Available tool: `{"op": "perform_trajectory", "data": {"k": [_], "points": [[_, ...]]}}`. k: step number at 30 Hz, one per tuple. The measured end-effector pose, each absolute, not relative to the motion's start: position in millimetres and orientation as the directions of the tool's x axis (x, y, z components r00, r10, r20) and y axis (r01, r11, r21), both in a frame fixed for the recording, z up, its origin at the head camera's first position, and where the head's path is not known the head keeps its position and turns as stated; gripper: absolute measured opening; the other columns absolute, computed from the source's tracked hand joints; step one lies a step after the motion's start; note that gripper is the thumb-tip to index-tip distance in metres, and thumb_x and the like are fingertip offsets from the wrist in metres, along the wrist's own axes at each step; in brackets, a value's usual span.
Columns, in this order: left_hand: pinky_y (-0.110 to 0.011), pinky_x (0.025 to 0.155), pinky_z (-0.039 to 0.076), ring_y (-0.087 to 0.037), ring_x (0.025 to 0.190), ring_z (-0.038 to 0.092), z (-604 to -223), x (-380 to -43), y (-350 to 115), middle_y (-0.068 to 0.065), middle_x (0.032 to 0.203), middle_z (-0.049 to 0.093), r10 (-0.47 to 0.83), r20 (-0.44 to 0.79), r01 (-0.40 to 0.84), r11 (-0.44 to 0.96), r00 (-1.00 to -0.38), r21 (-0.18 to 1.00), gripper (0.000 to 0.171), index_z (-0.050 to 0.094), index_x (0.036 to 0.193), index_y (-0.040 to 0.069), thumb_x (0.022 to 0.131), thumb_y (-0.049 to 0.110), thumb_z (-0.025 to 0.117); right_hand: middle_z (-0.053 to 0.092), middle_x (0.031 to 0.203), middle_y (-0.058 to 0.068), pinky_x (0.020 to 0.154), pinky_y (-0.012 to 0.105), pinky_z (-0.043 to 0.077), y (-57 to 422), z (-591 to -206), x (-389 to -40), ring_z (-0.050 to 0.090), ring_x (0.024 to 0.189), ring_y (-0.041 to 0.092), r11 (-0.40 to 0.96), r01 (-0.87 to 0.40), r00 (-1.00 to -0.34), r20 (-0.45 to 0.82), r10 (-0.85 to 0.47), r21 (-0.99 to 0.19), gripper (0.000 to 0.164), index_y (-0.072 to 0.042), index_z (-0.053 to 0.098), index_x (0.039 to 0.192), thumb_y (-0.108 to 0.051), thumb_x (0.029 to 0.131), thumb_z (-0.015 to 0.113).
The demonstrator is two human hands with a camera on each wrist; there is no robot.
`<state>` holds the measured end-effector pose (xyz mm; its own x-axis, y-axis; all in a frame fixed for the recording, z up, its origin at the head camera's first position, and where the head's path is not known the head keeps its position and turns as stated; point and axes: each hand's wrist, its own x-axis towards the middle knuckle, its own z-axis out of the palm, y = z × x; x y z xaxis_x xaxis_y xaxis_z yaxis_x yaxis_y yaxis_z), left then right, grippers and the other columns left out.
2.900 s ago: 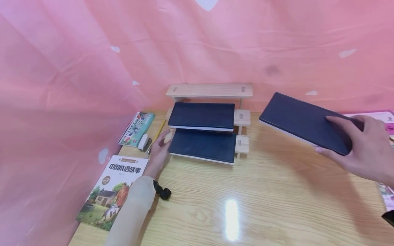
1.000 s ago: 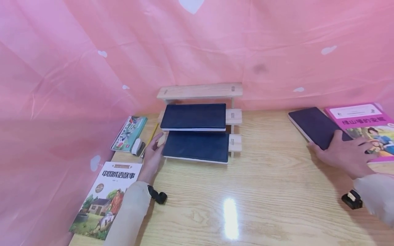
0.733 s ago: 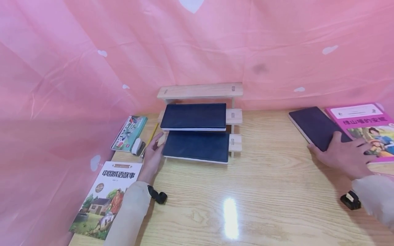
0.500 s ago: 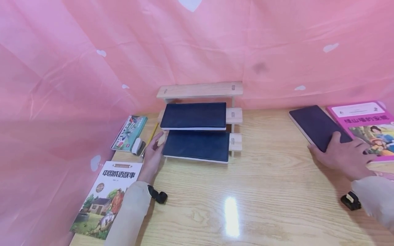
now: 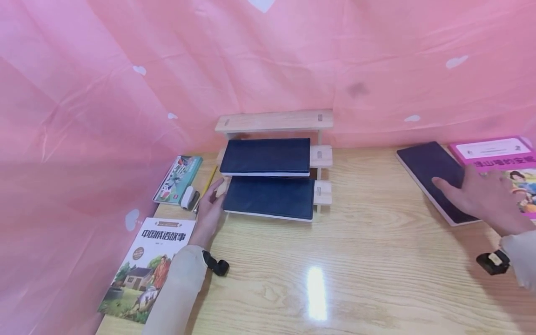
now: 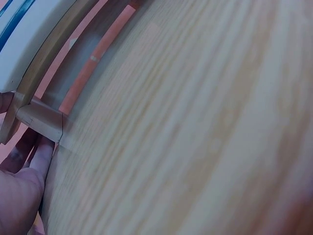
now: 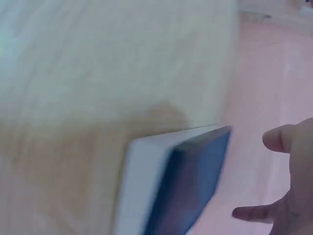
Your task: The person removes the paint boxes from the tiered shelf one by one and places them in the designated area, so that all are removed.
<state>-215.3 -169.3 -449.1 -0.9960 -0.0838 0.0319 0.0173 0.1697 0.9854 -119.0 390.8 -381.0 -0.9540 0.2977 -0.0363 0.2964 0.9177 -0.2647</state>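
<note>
A small wooden tiered rack [image 5: 274,121] stands at the back of the table. Two dark blue notebooks with white page edges lie on its tiers, the upper notebook [image 5: 265,157] overlapping the lower notebook [image 5: 270,197]. My left hand [image 5: 209,216] grips the rack's left end; in the left wrist view its fingers [image 6: 44,156] curl below the wooden edge. At the right, a third dark blue notebook [image 5: 427,163] lies flat on the table. Over its near end my right hand [image 5: 490,200] hovers, fingers spread. The right wrist view shows it apart from that notebook [image 7: 195,171].
A pink picture book [image 5: 492,148] touches or nearly touches the right notebook. On the left lie a white storybook [image 5: 142,270], a teal booklet [image 5: 177,179], a white-and-grey eraser-like item [image 5: 190,197] and a yellow pencil [image 5: 209,181]. Pink cloth [image 5: 272,60] hangs behind.
My right hand carried the third notebook right and set it down beside the pink book. It has since let go and lifted off. My left hand stays on the rack.
</note>
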Motion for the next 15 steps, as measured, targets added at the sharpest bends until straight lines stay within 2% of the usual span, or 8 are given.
{"op": "perform_trajectory", "data": {"k": [3, 6, 9, 11, 15], "points": [[-0.032, 0.101, 0.035, -0.013, 0.126, 0.034, -449.1, -215.0, -169.1, 0.009, 0.137, 0.038, -0.084, 0.033, 0.019, 0.163, -0.996, 0.986, 0.040, 0.052, 0.126, 0.028, 0.089, 0.011, 0.054, 0.034, 0.101, 0.046, 0.065, 0.064, 0.030, 379.9, -368.5, -122.5, 0.031, 0.093, 0.059, 0.938, 0.173, -0.973, 0.097, 0.211, -0.301, 0.082, 0.009, 0.031, 0.129, -0.057, 0.082, 0.048], [-0.032, 0.100, 0.035, -0.013, 0.126, 0.034, -448.5, -215.3, -168.6, 0.010, 0.137, 0.039, -0.083, 0.029, 0.015, 0.167, -0.996, 0.986, 0.040, 0.052, 0.126, 0.029, 0.090, 0.012, 0.054, 0.036, 0.115, 0.038, 0.078, 0.063, 0.031, 363.9, -356.0, -125.1, 0.033, 0.107, 0.052, 0.917, -0.026, -0.964, 0.252, 0.083, -0.399, 0.075, 0.001, 0.028, 0.137, -0.042, 0.083, 0.057], [-0.030, 0.101, 0.035, -0.012, 0.127, 0.031, -447.5, -215.4, -169.0, 0.013, 0.136, 0.040, -0.083, 0.017, 0.002, 0.182, -0.996, 0.983, 0.039, 0.051, 0.126, 0.031, 0.090, 0.017, 0.055, 0.035, 0.129, 0.029, 0.097, 0.059, 0.021, 345.2, -340.8, -126.8, 0.030, 0.120, 0.046, 0.860, -0.215, -0.928, 0.372, -0.032, -0.463, 0.069, -0.002, 0.032, 0.136, -0.028, 0.081, 0.064], [-0.031, 0.101, 0.035, -0.013, 0.127, 0.031, -447.3, -215.5, -169.3, 0.013, 0.136, 0.039, -0.075, 0.012, -0.001, 0.176, -0.997, 0.984, 0.039, 0.051, 0.126, 0.031, 0.090, 0.018, 0.055, 0.034, 0.135, 0.024, 0.103, 0.056, 0.017, 332.6, -330.0, -126.9, 0.027, 0.126, 0.042, 0.827, -0.281, -0.914, 0.397, -0.077, -0.486, 0.069, -0.008, 0.032, 0.137, -0.024, 0.080, 0.067], [-0.033, 0.102, 0.034, -0.016, 0.129, 0.029, -447.6, -215.4, -170.5, 0.012, 0.138, 0.037, -0.067, 0.004, -0.008, 0.180, -0.998, 0.984, 0.039, 0.050, 0.127, 0.032, 0.090, 0.019, 0.055, 0.022, 0.147, 0.011, 0.104, 0.058, 0.012, 305.2, -310.5, -127.5, 0.018, 0.133, 0.034, 0.780, -0.323, -0.927, 0.346, -0.147, -0.535, 0.078, -0.021, 0.025, 0.142, -0.025, 0.078, 0.069]]}}
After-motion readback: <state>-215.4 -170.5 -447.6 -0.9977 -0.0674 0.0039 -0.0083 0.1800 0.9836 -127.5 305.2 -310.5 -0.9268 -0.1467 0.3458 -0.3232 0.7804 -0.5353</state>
